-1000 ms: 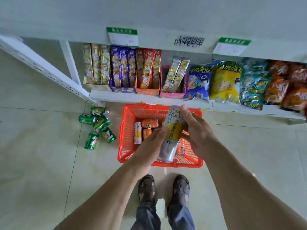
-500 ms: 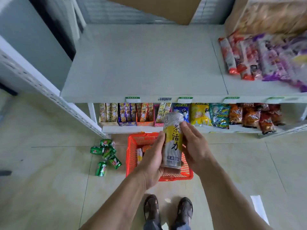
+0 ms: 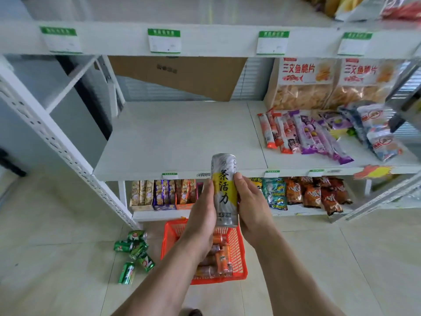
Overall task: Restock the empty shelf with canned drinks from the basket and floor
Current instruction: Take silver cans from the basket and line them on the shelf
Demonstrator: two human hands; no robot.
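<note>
A tall silver and yellow can (image 3: 224,190) stands upright in the air, just in front of the middle shelf's front edge. My left hand (image 3: 202,215) grips its left side and my right hand (image 3: 252,208) grips its right side. Behind the can lies the bare white shelf board (image 3: 177,137). On the floor below sits the orange basket (image 3: 239,247) with several orange cans (image 3: 219,258) inside. Several green cans (image 3: 136,252) lie on the tiles left of the basket.
Snack sticks and bags (image 3: 319,133) fill the right half of the middle shelf. Snack boxes (image 3: 159,192) and chip bags (image 3: 307,192) line the bottom shelf. A white perforated upright (image 3: 57,142) slants at the left. The upper shelf edge (image 3: 205,39) carries green price tags.
Both hands have lifted the can from above the basket up to the level of the middle shelf. My view has tilted up, so the bare shelf now fills the centre.
</note>
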